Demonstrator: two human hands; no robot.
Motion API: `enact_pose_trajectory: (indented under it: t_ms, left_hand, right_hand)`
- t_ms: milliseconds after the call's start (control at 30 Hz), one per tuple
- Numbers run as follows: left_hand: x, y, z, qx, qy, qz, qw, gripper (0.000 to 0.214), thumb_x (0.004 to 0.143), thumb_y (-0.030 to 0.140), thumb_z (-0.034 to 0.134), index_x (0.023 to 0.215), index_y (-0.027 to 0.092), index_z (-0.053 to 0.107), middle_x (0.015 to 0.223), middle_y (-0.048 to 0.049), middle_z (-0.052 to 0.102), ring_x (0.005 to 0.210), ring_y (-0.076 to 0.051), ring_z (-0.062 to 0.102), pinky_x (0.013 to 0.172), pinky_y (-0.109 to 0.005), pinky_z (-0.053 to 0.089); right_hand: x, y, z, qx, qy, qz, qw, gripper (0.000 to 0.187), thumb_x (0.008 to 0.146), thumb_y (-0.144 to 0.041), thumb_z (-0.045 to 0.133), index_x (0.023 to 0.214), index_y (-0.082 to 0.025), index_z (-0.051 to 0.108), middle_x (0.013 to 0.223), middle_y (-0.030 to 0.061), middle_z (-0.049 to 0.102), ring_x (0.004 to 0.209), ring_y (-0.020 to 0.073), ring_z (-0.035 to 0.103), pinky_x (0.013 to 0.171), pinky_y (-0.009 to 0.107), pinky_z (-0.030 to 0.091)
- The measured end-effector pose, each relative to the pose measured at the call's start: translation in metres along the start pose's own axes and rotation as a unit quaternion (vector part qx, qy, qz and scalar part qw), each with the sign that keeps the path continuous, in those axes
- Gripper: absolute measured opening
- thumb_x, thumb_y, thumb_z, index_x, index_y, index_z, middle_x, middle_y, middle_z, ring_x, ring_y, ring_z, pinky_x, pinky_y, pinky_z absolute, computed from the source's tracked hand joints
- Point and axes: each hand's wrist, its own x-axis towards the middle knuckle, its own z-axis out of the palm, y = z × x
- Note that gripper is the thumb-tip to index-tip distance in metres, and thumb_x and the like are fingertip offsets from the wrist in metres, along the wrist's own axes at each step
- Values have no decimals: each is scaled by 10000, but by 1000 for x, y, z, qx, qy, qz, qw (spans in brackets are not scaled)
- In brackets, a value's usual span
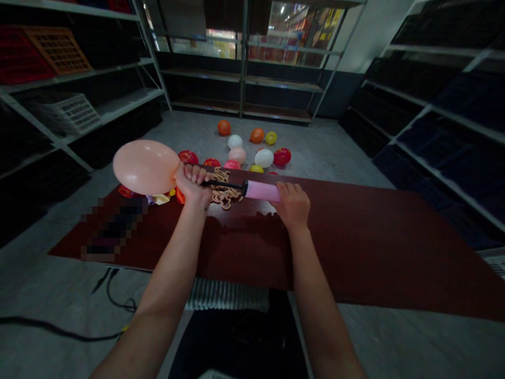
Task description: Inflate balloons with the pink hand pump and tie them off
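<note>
An inflated peach balloon (145, 166) is at the left, its neck closed in my left hand (192, 181). That same hand also grips the black end of a pink hand pump (261, 191); where the neck meets the pump is hidden by the fingers. My right hand (292, 204) is wrapped round the pump's pink barrel, with a length of black rod showing between the two hands. Behind the rod, a pile of tan looped bands (225, 197) lies on the dark red table (244, 247). Uninflated balloons (161, 199) in several colours lie under the peach balloon.
Several inflated balloons rest on the floor beyond the table, among them a white balloon (264, 158) and an orange balloon (224, 127). Metal shelves (282, 81) stand behind and on both sides. A black cable (59, 331) crosses the floor at the lower left.
</note>
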Motion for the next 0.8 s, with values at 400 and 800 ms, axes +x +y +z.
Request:
enact_pose_trajectory:
  t_ms: [400,800]
  left_hand:
    - [-8,6,-1,11,-19,21,1000,529,1060,240,298,561,189,131,440,67,143,340,-70,170,392,-216,226]
    - [-17,-12,1,23,-23,-30,999,560,1078,261,304,550,192,132,412,71,137,318,-57,142,364,-213,177]
  right_hand:
    - [-7,28,7,50,-23,74,996,334,837,-286,664,1134,-133,653,1087,143,701,986,290,582,876,389,426]
    - [-4,-10,-5,49,-145,-1,988,323,801,-439,685,967,-162,664,928,126,750,812,264,674,683,324,378]
